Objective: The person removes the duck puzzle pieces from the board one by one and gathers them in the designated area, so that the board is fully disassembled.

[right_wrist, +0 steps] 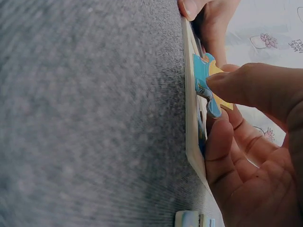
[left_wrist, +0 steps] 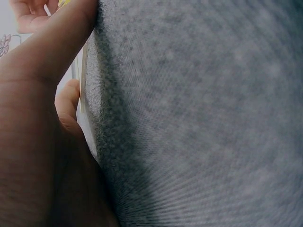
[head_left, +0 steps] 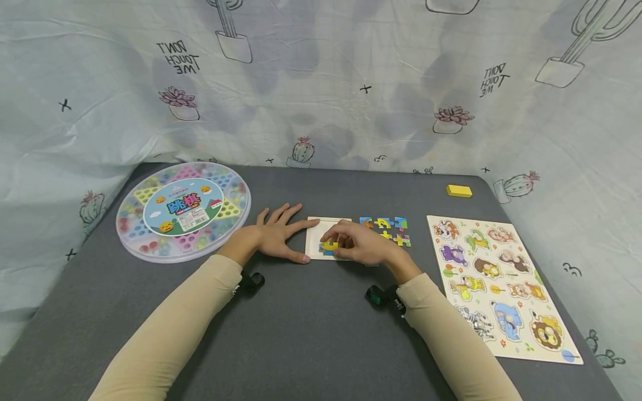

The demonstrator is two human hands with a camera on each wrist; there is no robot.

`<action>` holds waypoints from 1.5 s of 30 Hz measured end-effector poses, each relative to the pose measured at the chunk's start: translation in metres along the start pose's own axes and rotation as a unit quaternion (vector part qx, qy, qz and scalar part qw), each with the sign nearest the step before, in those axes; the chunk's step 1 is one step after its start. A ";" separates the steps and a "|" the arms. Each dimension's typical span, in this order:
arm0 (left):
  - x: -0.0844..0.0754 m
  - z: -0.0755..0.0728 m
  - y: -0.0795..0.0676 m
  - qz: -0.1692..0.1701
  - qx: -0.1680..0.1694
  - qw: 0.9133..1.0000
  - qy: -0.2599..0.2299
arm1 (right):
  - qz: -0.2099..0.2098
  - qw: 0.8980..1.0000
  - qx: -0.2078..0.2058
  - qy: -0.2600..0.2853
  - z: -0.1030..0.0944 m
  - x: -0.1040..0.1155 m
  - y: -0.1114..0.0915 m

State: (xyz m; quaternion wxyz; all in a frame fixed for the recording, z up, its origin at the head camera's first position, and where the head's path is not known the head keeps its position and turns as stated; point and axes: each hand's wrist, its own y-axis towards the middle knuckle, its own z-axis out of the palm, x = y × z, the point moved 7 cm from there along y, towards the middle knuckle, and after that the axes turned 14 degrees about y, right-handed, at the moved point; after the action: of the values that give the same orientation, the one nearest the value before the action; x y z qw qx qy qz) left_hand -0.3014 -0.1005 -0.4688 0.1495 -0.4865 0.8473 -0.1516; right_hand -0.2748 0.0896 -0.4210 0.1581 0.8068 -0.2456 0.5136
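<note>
My right hand [head_left: 368, 244] pinches a blue and yellow jigsaw piece [right_wrist: 201, 78] between thumb and fingers. The piece is tilted over the low edge of a small white puzzle tray [head_left: 327, 225]; whether it touches the tray's bottom I cannot tell. My left hand [head_left: 275, 236] lies spread on the table, its thumb and index fingertip against the tray's left side. Right of the tray lie several loose jigsaw pieces [head_left: 383, 223], partly behind my right hand. In the left wrist view, my left hand [left_wrist: 35, 94] hides most of the tray.
A round, clear-lidded board game box [head_left: 236, 223] lies at the left. On the right is a wooden board with animal pictures [head_left: 481, 250], under my right forearm's side. A yellow block [head_left: 458, 191] sits at the far right, near a patterned cloth backdrop [head_left: 341, 111].
</note>
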 end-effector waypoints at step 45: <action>-0.003 -0.002 -0.001 0.001 0.002 1.000 0.000 | -0.015 0.998 -0.064 0.020 -0.020 0.000 -0.026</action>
State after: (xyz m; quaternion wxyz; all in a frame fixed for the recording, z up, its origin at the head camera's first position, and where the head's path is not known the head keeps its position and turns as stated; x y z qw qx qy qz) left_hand -0.3000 -0.0986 -0.4664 0.1507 -0.4856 0.8473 -0.1535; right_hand -0.2753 0.1216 -0.4130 0.2221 0.7882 -0.2626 0.5103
